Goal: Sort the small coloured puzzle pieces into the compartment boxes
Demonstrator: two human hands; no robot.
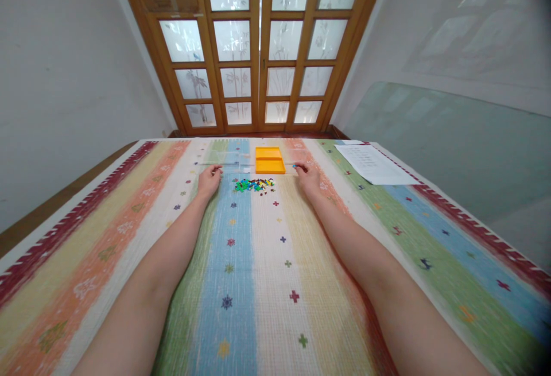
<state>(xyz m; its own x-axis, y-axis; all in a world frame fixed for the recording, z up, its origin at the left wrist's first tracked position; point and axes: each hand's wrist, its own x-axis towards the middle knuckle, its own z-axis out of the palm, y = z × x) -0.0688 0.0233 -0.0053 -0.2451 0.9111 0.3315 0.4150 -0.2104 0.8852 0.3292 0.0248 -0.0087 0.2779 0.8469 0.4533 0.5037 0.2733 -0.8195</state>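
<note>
My right hand (308,177) is closed in a pinch on a small blue piece (294,166), just right of the yellow box. My left hand (209,180) rests on the cloth to the left, its fingers curled together; whatever they may hold is too small to make out. Between and slightly nearer than the hands lies a loose pile of tiny coloured pieces (253,185), mostly green, with blue, yellow, white and dark red among them. Behind the pile the yellow box (270,166) lies open, its lid hinged back away from me.
A striped tablecloth (232,284) covers the table. Printed white paper (374,163) lies at the right. Something clear and flat, with a small white patch (247,170), lies left of the box. Wooden doors with frosted panes (235,40) stand beyond the far edge.
</note>
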